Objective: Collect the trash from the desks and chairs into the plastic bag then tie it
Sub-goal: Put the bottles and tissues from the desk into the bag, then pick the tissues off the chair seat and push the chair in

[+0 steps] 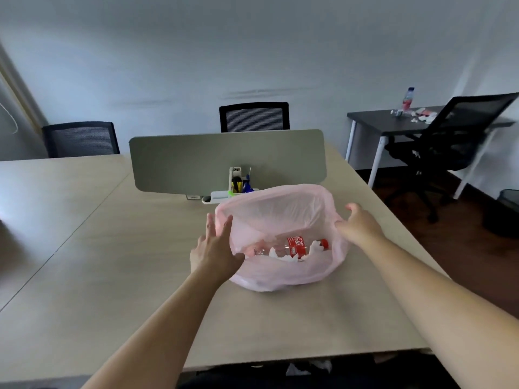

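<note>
Pink plastic bag (280,209) is sitting open on the light bench (140,290), with a cola bottle (297,245) and crumpled tissues (280,255) lying inside. Left hand (216,248) is pressing flat against its left side and right hand (361,223) is touching the right rim. Both grips are apart, fingers loose, clamping nothing. A water bottle (407,99) and paper scraps (421,115) are sitting on the dark bench (379,124) far right.

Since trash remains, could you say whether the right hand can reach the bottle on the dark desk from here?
Probably not: the right hand is at the pink bag, and the bottle stands across the room, beyond a black chair.
</note>
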The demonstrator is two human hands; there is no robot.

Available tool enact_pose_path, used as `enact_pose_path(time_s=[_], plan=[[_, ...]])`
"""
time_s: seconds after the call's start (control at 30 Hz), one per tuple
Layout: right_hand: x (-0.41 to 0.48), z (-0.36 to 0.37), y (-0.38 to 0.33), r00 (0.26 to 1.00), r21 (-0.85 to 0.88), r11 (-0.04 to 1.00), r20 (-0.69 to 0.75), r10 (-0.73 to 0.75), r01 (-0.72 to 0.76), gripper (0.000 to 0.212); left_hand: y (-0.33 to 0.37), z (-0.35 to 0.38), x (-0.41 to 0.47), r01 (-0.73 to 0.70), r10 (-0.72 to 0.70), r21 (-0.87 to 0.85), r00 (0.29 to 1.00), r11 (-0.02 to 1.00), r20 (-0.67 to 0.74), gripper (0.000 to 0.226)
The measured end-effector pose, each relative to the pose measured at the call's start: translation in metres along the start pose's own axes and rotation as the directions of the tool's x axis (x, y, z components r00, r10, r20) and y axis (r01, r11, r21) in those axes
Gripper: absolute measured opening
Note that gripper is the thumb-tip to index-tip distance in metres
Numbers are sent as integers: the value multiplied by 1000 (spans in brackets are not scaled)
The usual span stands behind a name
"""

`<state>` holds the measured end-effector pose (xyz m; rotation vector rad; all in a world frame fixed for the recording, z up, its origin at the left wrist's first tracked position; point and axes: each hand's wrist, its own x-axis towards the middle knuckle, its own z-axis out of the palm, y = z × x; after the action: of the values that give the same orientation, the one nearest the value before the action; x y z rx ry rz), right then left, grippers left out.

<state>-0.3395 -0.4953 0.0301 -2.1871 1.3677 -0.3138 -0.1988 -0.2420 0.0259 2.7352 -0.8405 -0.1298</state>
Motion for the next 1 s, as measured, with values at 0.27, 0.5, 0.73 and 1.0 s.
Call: enact_pose_path(time_s=[0.27,0.5,0.73,1.0], plan=[[-137,-23,16,968,143,984,212,-135,106,32,-28,-21,-109,-330,394,-238,865,913,312,55],[-238,-31,81,918,106,993,386,-91,54,62,-31,1,-186,-435,463,-213,623,875,630,95],[-287,-14,119,897,-536,721,224,-380,439,56,-32,38,-232,-470,472,198,881,860,40,28],[-262,-16,144,783,-589,597,101,-614,545,22,-1,50,-232,-336,354,350,935,875,15,16]])
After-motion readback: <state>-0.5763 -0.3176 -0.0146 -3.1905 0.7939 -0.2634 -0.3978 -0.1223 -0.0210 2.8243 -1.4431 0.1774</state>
